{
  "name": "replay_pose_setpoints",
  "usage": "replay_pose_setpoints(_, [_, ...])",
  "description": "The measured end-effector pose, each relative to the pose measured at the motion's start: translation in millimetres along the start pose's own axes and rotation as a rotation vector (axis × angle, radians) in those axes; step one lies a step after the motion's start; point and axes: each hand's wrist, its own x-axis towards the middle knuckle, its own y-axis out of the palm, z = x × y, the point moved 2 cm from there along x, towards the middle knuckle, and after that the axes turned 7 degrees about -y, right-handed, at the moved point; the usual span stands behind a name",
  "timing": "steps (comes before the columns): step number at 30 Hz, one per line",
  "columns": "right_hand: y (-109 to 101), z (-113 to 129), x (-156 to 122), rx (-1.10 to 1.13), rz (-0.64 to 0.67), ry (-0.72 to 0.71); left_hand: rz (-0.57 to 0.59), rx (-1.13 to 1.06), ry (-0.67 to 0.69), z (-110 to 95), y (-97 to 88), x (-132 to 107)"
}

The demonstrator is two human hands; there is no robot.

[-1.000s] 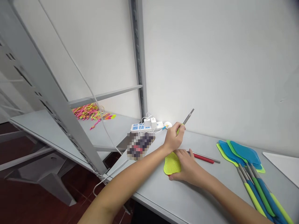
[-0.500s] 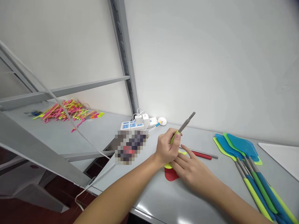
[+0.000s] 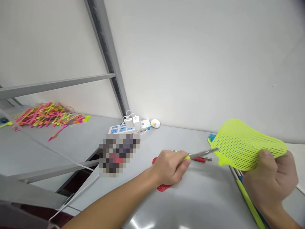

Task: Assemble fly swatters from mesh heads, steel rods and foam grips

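Observation:
My left hand is closed round the yellow-green grip of a fly swatter handle, its metal rod pointing right. In my right hand a yellow-green perforated fly swatter head is pinched by its broad end. The rod's tip overlaps the neck of the head; I cannot tell whether it is inside the socket. Under and beside my left hand lie red swatter heads, partly hidden. A red handle with a metal rod rests just behind. Swatters with long grips lie partly covered by my right hand.
A white power strip with chargers and a round white device stand by the wall. Pink and yellow plastic pieces are heaped at left beyond a grey metal frame. A blurred-out patch covers something at the table's left.
My right hand has lifted the yellow-green head off the table to the right. My left hand has tipped the handle from steep to nearly level, towards the head. The view has shifted right.

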Motion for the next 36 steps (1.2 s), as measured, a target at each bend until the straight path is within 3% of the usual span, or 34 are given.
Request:
replay_pose_setpoints(3, [5, -4, 2, 0.2, 0.078, 0.215, 0.177, 0.142, 0.044, -6, 8.9, -1])
replay_pose_setpoints(6, [4, -7, 6, 0.243, 0.146, 0.311, 0.313, 0.311, 0.024, -7, 8.9, 1])
replay_pose_setpoints(9, [3, -6, 5, 0.271, 0.172, 0.346, 0.36, 0.347, -0.01, -6, 3.3, 5])
replay_pose_setpoints(20, [7, -13, -1, 0.255, 0.148, 0.319, 0.368, 0.255, -0.09, 1, 4.0, 6])
replay_pose_setpoints(36, [9, -22, -2, 0.2, 0.258, 0.333, 0.252, 0.287, -0.067, 11, -2.5, 7])
